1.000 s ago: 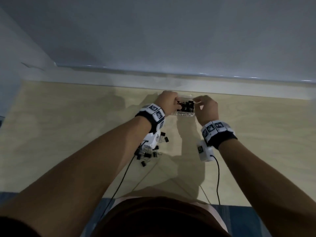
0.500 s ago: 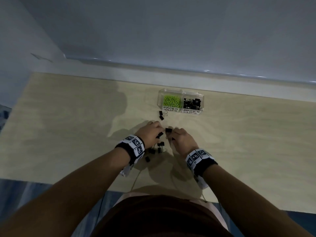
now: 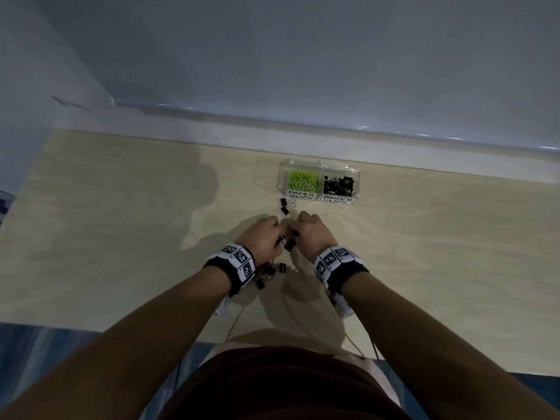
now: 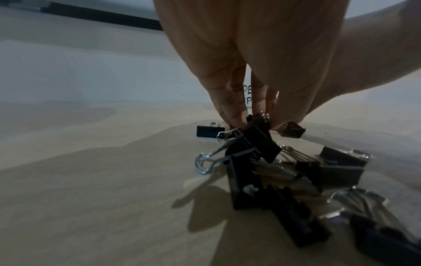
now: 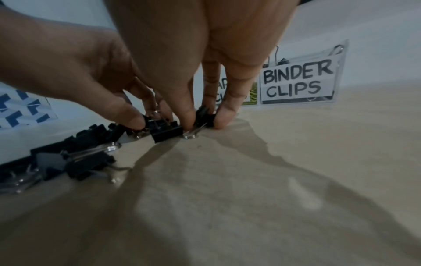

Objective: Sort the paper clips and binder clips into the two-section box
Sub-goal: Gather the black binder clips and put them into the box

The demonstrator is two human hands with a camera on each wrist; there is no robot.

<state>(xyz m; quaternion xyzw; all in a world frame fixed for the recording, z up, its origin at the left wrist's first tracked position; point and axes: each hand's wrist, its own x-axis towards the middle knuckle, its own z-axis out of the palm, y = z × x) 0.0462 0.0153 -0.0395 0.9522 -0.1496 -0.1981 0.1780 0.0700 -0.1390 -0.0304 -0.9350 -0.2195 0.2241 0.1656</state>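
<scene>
The clear two-section box [image 3: 354,172] stands at the table's far side, with green paper clips [image 3: 303,180] in its left section and black binder clips [image 3: 338,184] in its right. Two loose binder clips [image 3: 284,207] lie just in front of it. Nearer me, both hands work over a pile of black binder clips [image 3: 269,271]. My left hand [image 4: 255,120] pinches one binder clip [image 4: 252,140] from above, lifting its end off the pile. My right hand [image 5: 173,124] presses down with thumb and fingertips closed on binder clips [image 5: 166,132] lying on the table.
The wooden table [image 3: 121,222] is bounded by a white ledge and wall at the back. Wrist camera cables [image 3: 360,344] trail to the near table edge. In the right wrist view the "BINDER CLIPS" label [image 5: 298,81] faces me.
Both hands came back from the box to the pile near me. Since half a second ago they have stayed over the pile, fingers closing on clips.
</scene>
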